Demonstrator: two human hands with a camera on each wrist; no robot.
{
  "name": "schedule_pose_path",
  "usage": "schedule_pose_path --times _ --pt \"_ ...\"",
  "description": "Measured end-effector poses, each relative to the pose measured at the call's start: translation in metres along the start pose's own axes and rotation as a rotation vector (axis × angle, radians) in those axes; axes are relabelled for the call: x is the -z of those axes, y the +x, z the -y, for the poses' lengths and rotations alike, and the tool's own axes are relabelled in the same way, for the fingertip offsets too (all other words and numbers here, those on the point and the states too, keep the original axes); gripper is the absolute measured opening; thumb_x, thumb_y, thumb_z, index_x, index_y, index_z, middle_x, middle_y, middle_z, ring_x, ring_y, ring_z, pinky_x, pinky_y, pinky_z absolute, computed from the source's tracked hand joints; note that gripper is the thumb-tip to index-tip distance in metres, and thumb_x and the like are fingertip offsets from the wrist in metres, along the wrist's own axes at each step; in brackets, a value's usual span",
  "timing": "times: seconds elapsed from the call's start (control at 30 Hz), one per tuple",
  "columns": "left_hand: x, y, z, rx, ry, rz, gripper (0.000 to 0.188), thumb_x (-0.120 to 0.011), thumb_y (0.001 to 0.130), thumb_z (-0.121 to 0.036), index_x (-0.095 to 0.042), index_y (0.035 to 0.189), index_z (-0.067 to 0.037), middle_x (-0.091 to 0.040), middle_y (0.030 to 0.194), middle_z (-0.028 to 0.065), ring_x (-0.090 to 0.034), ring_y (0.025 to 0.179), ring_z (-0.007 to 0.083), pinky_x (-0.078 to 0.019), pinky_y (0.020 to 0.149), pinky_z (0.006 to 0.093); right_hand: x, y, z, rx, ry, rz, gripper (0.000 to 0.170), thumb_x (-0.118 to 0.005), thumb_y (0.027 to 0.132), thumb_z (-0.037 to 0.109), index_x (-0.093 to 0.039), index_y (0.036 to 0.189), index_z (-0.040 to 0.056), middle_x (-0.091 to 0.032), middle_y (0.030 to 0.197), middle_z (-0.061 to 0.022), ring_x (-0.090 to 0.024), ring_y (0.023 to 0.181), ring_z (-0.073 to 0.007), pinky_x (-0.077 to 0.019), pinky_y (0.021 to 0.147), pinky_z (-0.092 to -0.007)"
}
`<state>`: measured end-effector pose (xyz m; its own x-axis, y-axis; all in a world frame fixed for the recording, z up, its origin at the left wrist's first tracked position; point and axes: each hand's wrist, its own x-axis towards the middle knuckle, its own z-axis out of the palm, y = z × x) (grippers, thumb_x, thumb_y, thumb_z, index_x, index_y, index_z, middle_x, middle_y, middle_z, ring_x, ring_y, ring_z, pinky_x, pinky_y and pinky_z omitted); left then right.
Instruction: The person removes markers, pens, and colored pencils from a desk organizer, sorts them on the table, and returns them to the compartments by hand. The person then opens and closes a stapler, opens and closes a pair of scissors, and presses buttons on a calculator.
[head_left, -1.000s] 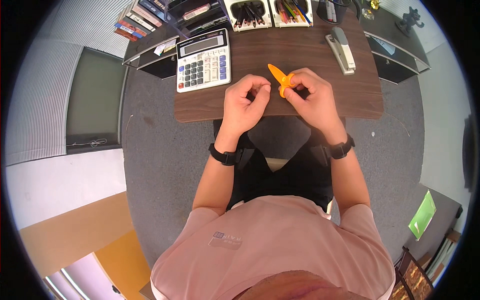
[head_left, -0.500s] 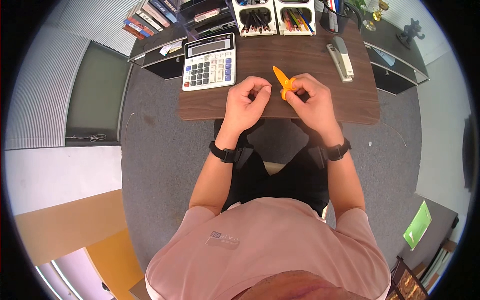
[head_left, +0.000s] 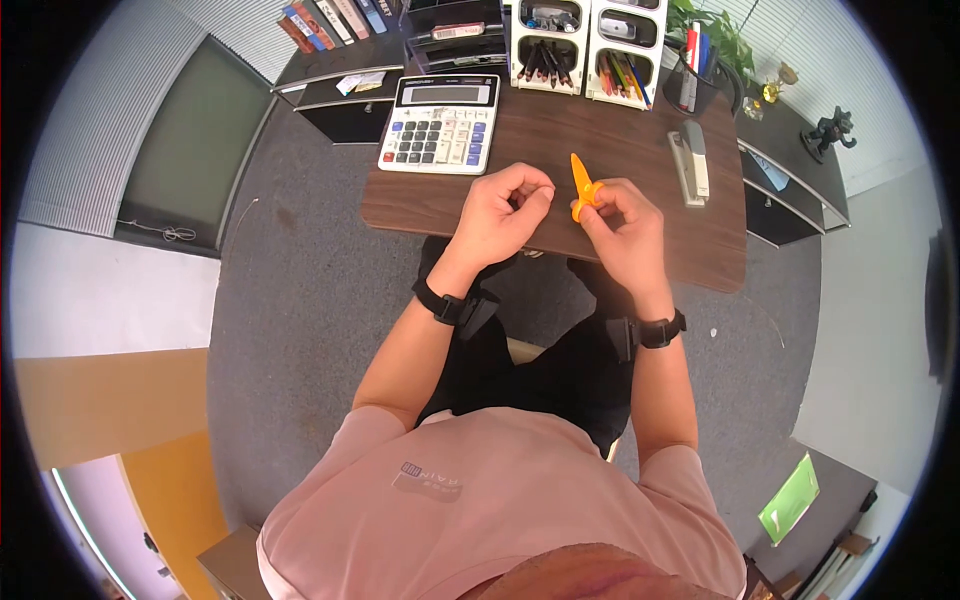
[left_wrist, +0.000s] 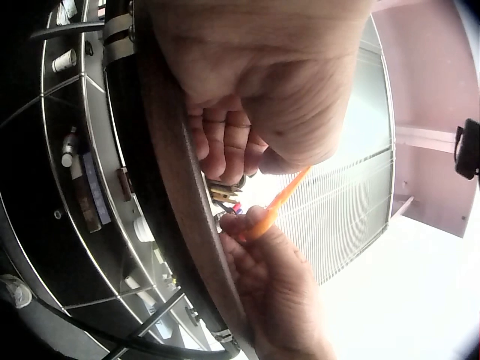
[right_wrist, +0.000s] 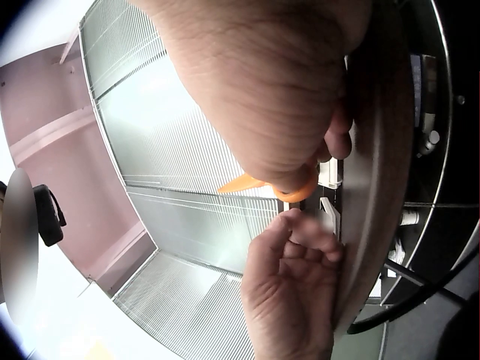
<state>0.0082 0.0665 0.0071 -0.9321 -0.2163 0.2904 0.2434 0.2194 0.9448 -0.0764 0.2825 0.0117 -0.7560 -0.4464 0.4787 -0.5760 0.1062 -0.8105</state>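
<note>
In the head view, orange scissors point(head_left: 583, 190) stand between my hands over the desk's near side. My right hand point(head_left: 630, 225) pinches them by the handle loops between thumb and fingers. Their blades are together and point away from me, leaning slightly left. My left hand point(head_left: 505, 215) is just left of them, its fingers curled and the thumb tip meeting the index finger, with nothing visible between. From the right wrist, the palm partly hides the scissors point(right_wrist: 259, 184), with the left hand point(right_wrist: 292, 281) below. The left wrist view shows the orange blade point(left_wrist: 289, 195) passing near the left thumb.
A calculator point(head_left: 440, 125) lies on the wooden desk point(head_left: 540, 125) at the left, and a stapler point(head_left: 690, 165) at the right. Along the back stand white organizers point(head_left: 520, 50) with pencils, and a black mesh pen cup point(head_left: 695, 90). The desk's front edge runs below both hands.
The head view has shifted and turned, so the desk and its objects sit lower and more of the back shows. The scissors stay in the right hand, their blades appearing more upright.
</note>
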Motion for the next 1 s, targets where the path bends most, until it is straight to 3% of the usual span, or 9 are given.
schedule_pose_path --times 0.67,1.0 --pt "0.003 0.005 0.011 0.017 -0.093 0.004 0.007 -0.074 0.111 -0.005 -0.077 0.115 -0.001 -0.079 0.1 0.0005 -0.071 0.09 0.0053 -0.0566 0.082 0.0241 -0.003 -0.001 -0.011 -0.043 0.022 -0.022 0.018 -0.089 0.096 0.001 -0.078 0.109 -0.0045 -0.081 0.105 -0.0103 -0.077 0.084 -0.0156 -0.062 0.079 -0.0304" --pt "0.004 0.013 0.015 0.043 -0.148 -0.019 0.007 -0.074 0.111 -0.006 -0.078 0.113 -0.001 -0.079 0.096 0.0021 -0.07 0.085 0.0082 -0.0565 0.079 0.0255 -0.006 0.003 -0.024 -0.049 0.066 -0.027 0.017 -0.088 0.097 0.004 -0.08 0.109 -0.0041 -0.081 0.104 -0.0098 -0.077 0.083 -0.0149 -0.0624 0.08 -0.0308"
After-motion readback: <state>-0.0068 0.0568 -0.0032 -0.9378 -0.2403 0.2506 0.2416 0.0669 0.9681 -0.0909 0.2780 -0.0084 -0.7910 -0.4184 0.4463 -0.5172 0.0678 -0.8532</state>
